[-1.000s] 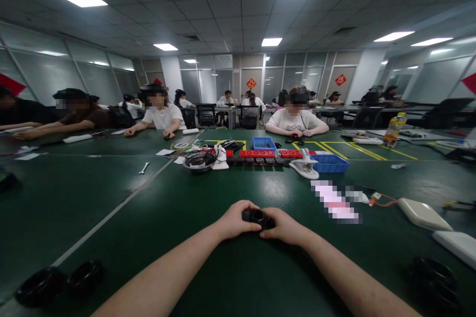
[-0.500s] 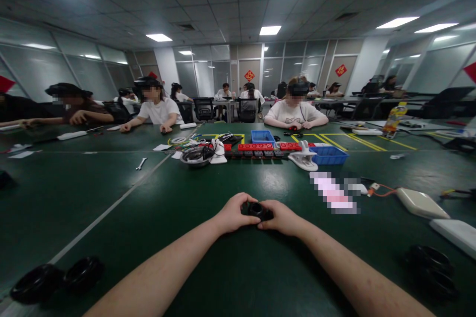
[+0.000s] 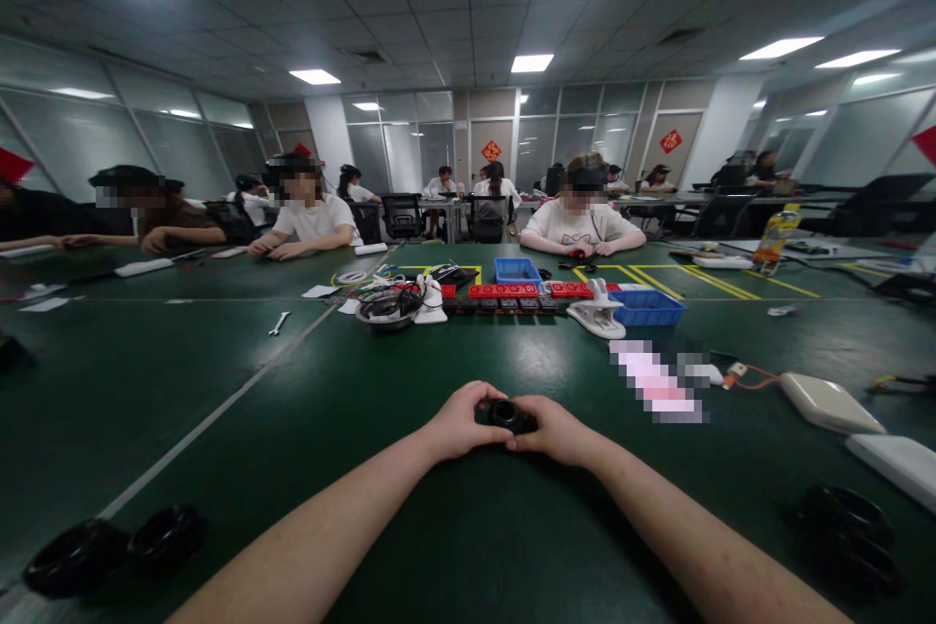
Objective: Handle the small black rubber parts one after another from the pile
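Observation:
A small black ring-shaped part [image 3: 504, 413] is held between my two hands, low over the green table [image 3: 409, 546]. My left hand [image 3: 465, 421] curls round its left side, thumb in front and fingers behind. From the right, my right hand [image 3: 550, 427] grips it, with the thumb tip close to the left one. The part's round opening faces up; its rear and underside are hidden. Two black rings [image 3: 167, 539] [image 3: 75, 558] lie at the lower left, and more black rings [image 3: 848, 515] sit touching at the lower right.
Beyond my hands are a red power strip [image 3: 503, 291], blue baskets [image 3: 647, 306], white clamp bases [image 3: 600, 314] and a metal bowl with cables [image 3: 391, 308]. A wrench [image 3: 279, 323] lies left. White cases [image 3: 830, 400] are right. People sit across the table.
My hands and the black part have hardly moved. Across the table, the person in white at the left has drawn both hands closer together.

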`<state>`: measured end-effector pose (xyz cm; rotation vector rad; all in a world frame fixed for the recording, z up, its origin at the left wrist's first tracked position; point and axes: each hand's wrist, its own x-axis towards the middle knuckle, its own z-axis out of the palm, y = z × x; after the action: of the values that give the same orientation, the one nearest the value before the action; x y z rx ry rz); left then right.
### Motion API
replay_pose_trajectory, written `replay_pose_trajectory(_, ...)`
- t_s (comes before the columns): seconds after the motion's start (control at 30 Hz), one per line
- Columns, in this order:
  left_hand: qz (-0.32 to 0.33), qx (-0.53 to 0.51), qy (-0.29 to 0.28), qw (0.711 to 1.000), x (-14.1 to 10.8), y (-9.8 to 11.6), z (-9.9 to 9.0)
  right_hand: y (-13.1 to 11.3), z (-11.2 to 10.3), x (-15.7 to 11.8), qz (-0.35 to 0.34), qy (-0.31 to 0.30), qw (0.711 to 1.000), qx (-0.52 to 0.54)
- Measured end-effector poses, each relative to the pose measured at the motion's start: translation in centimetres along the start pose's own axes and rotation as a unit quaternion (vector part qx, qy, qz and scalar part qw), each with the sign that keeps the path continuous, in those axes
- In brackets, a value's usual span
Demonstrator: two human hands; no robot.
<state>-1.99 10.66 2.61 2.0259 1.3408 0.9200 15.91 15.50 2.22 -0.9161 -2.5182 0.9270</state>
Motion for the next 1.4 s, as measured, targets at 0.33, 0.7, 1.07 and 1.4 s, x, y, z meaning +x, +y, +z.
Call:
replay_pose_trajectory(0.33,-0.005,-0.012,0.016,1.000,-0.2,0.2,0.2,0.0,0.2,-0.2,0.023,0.010,0.999,0.022)
replay_pose_trajectory(0.7,-0.064,0.065,0.136,0.986,-0.1,0.8,1.8,-0.9,2.2,0.4,0.139,0.145,0.975,-0.094)
replay_pose_trajectory(1.07,-0.089,0.101,0.183,0.974,0.3,0.7,2.6,-2.8,3.0,0.3,0.180,0.181,0.945,-0.203)
replay_pose_trajectory(1.4,-0.017,-0.006,0.005,1.000,-0.2,0.4,-0.1,-0.3,-0.1,-0.5,-0.001,0.018,0.999,0.030)
